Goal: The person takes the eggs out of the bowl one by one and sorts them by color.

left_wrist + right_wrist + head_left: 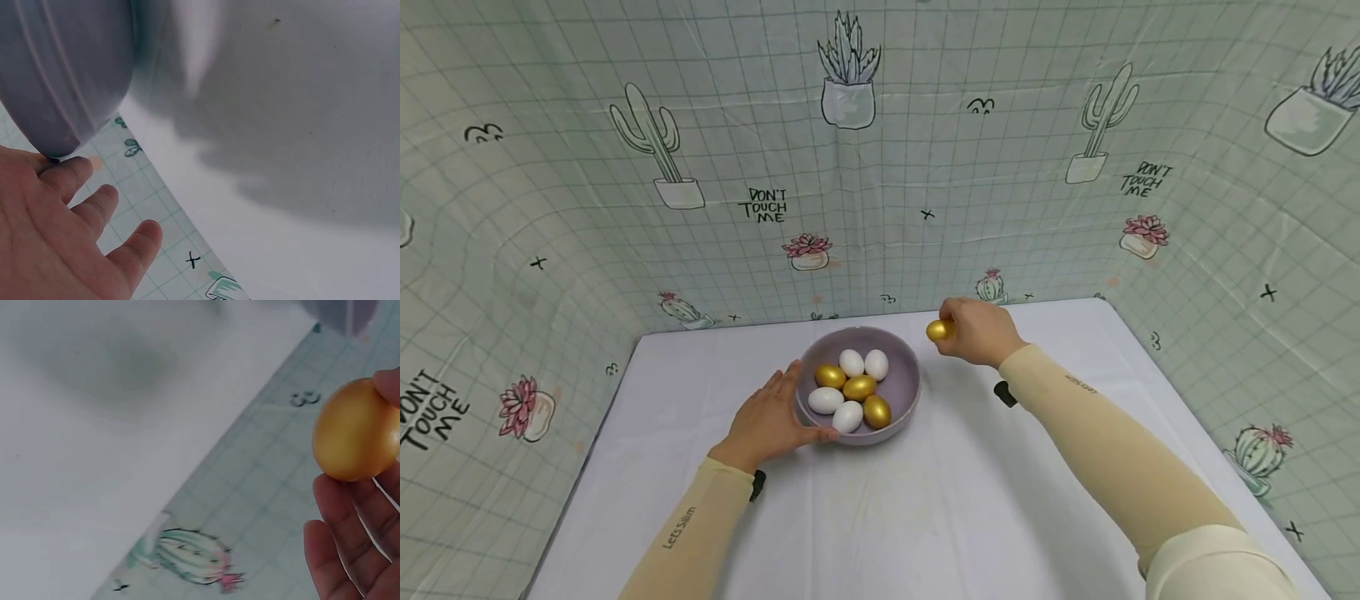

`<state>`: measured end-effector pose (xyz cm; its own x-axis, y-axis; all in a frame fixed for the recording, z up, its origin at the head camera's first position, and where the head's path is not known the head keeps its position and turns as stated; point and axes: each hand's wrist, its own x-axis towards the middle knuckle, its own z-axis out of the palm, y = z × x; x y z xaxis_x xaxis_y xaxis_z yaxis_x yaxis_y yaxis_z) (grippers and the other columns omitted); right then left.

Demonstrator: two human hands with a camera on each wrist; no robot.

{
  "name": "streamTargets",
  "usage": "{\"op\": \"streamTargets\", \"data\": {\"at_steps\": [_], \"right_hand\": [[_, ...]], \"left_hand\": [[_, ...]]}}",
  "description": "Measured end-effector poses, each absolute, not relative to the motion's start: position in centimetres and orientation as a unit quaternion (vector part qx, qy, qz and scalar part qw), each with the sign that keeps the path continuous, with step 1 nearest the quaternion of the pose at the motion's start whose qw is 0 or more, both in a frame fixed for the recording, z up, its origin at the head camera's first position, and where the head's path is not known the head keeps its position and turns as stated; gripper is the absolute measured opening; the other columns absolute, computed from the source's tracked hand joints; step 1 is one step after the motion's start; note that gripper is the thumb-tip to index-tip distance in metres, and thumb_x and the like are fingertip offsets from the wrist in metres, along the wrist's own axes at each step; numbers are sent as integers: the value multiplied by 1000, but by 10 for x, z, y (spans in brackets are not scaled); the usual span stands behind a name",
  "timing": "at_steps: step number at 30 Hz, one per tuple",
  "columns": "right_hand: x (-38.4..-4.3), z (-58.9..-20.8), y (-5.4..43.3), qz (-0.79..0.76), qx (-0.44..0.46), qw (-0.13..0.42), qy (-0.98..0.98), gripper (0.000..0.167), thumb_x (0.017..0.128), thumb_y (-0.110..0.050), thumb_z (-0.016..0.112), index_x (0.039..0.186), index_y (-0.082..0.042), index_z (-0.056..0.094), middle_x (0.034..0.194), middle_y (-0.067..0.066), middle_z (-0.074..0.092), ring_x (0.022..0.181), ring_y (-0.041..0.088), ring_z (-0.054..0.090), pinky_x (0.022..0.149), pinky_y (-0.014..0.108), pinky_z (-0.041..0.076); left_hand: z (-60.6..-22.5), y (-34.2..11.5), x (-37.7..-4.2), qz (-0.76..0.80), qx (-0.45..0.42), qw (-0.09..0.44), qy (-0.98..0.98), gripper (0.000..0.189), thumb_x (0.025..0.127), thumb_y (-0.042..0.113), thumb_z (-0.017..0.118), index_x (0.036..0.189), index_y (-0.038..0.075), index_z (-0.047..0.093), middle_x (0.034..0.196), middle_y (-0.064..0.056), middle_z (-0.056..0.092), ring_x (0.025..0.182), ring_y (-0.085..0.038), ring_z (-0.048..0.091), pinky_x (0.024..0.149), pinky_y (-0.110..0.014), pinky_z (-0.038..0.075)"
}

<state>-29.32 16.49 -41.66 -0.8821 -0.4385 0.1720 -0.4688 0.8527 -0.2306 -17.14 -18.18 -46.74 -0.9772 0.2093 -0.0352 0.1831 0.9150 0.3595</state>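
A mauve bowl (906,400) stands on the table with white eggs (826,401) and golden eggs (877,412) inside. My left hand (765,421) rests against the bowl's left side, fingers spread and thumb along the near rim. The left wrist view shows the bowl's outer wall (69,69) beside the fingers (140,247). Right of the bowl, my right hand (981,331) pinches another golden egg (937,330) above the table. From the right wrist view, that golden egg (353,434) sits between thumb and fingertips.
White cloth covers the table (880,525). Behind it and along both sides hangs a checked curtain (880,175) printed with cacti and potted plants. Each wrist wears a dark strap, the right one (1004,393) visible under the sleeve.
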Motion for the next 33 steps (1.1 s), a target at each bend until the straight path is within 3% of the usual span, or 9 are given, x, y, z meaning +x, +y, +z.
{"op": "streamTargets", "data": {"at_steps": [15, 33], "right_hand": [[-302, -465, 199, 137, 147, -23, -979, 40, 82, -35, 76, 109, -6, 66, 93, 7, 68, 76, 25, 60, 68, 43, 51], [-300, -486, 187, 143, 136, -31, -980, 40, 81, -35, 75, 105, -5, 66, 88, 8, 67, 73, 25, 59, 67, 43, 50]], "left_hand": [[-468, -182, -171, 190, 97, 41, 976, 134, 66, 85, 67, 159, 2, 16, 156, -24, 33, 145, -40, 27, 110, -59, 31], [-470, -183, -171, 188, 100, 36, 976, 134, 66, 84, 68, 159, 2, 16, 156, -23, 34, 145, -40, 27, 111, -56, 30]]}}
